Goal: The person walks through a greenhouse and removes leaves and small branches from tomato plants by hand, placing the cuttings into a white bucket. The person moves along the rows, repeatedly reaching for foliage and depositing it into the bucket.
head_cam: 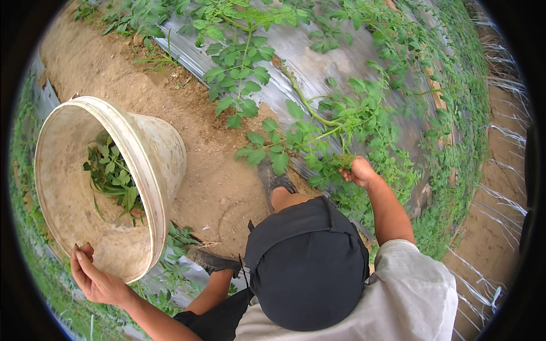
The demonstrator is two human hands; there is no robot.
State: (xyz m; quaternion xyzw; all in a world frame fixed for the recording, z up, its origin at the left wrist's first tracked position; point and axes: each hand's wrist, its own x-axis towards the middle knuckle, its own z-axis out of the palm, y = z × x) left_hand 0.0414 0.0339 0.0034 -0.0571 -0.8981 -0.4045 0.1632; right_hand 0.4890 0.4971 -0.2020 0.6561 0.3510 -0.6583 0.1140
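Observation:
A pale, dirt-stained plastic bucket [170,145] is at the left, its wide mouth facing the camera. Picked green leaves and long grass-like blades [113,174] lie inside. My left hand [96,277] is over the near rim, thumb and fingertips pinched together; nothing clearly shows between them, and contact with the rim cannot be told. Right of centre, my right hand [358,171] is closed around a small bunch of green sprigs [342,161], among the leaves of a tomato plant [367,115]. Its thick bent stem [307,102] leans over silver plastic mulch film [337,59].
Bare soil [204,170] runs between the mulched rows. Another tomato plant [239,64] hangs over the film edge at the top. A dark cap [307,264] hides part of the lower middle. White strings [507,200] line the far right. Two dark shoes [277,181] are on the ground.

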